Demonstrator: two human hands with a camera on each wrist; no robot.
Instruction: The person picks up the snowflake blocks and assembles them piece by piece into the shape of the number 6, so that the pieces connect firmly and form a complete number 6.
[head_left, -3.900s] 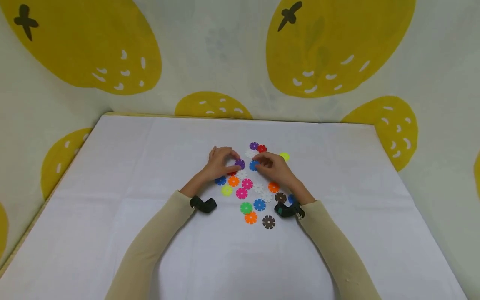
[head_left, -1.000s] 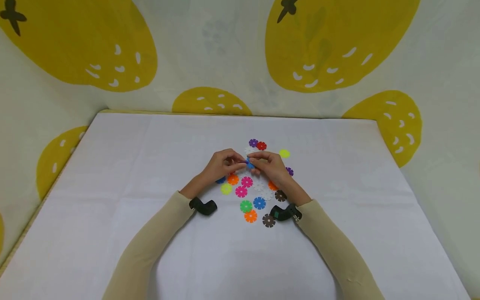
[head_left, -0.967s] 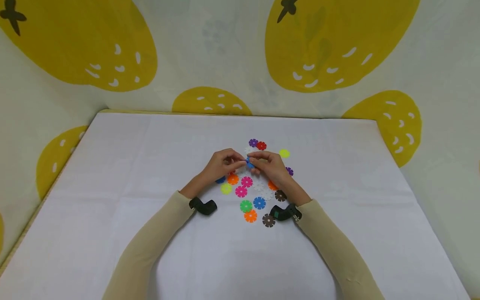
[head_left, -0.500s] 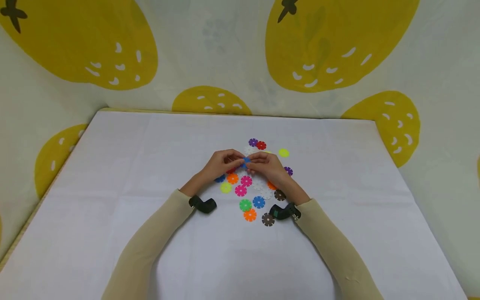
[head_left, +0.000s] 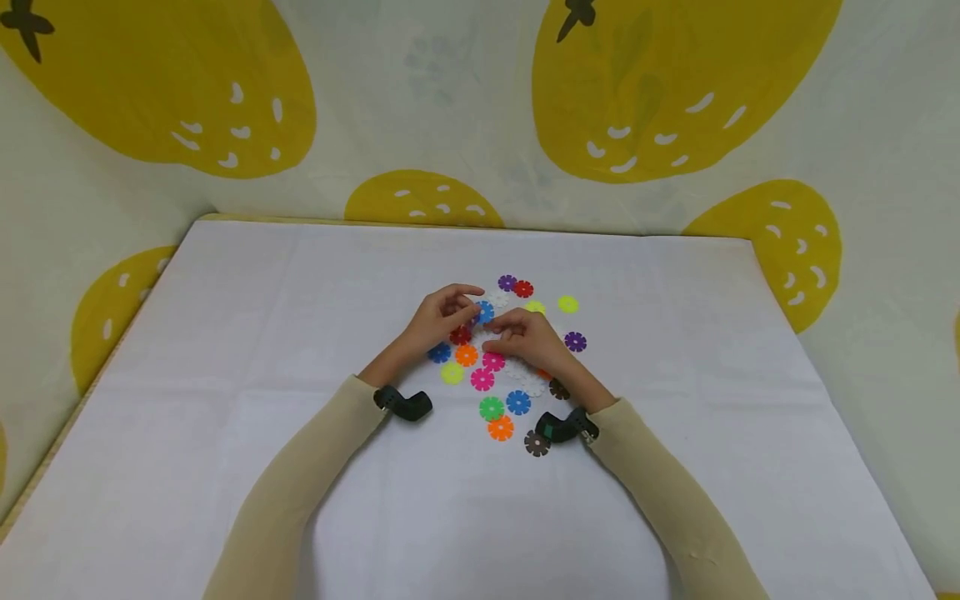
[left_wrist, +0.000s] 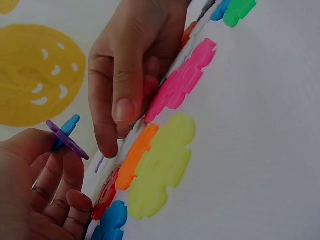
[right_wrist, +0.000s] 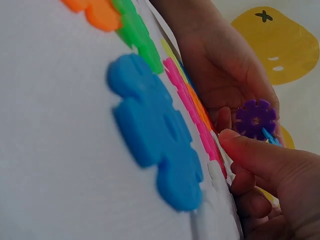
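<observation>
My left hand (head_left: 442, 317) pinches two notched plastic discs slotted together crosswise. One is a blue disc (head_left: 484, 312); the other, a purple disc (left_wrist: 67, 140), crosses it between thumb and fingers in the left wrist view. My right hand (head_left: 530, 340) hovers low over the loose discs, thumb and forefinger apart and nothing visible between them. Its thumb tip lies right at a pink disc (head_left: 493, 362) in the head view. Beside the left hand lie a red disc (head_left: 461, 335), an orange disc (head_left: 467, 356) and another blue disc (head_left: 439, 352).
More discs lie on the white cloth: a green disc (head_left: 491, 408), a brown disc (head_left: 537, 442), a yellow disc (head_left: 567, 304), a purple disc (head_left: 575, 342) and several white ones. Black wrist cameras sit at both cuffs. A patterned curtain (head_left: 480, 108) hangs behind the table (head_left: 300, 292).
The separate purple and blue discs have been joined. My right hand has let go of the blue disc and moved down and slightly left; the left hand keeps the pair and has risen slightly.
</observation>
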